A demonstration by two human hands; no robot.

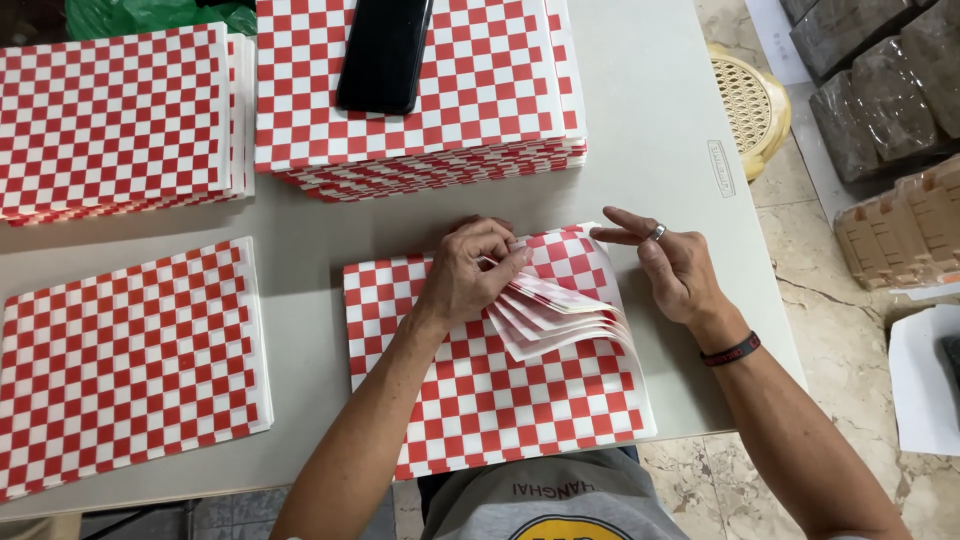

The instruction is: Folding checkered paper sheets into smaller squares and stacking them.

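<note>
A stack of red-and-white checkered paper sheets (480, 390) lies on the table in front of me. My left hand (468, 275) is closed on several sheets at the stack's far right corner, which are lifted and fanned out (560, 315). My right hand (675, 265), with a ring and a dark wristband, hovers beside that corner with its fingers spread, fingertips near the top right edge of the stack and holding nothing.
Another checkered stack (125, 365) lies at the left. Two taller stacks (110, 120) (470, 90) sit at the back, the right one with a black phone (385, 50) on it. A woven stool (750, 100) and wrapped bundles (880, 80) stand beyond the table's right edge.
</note>
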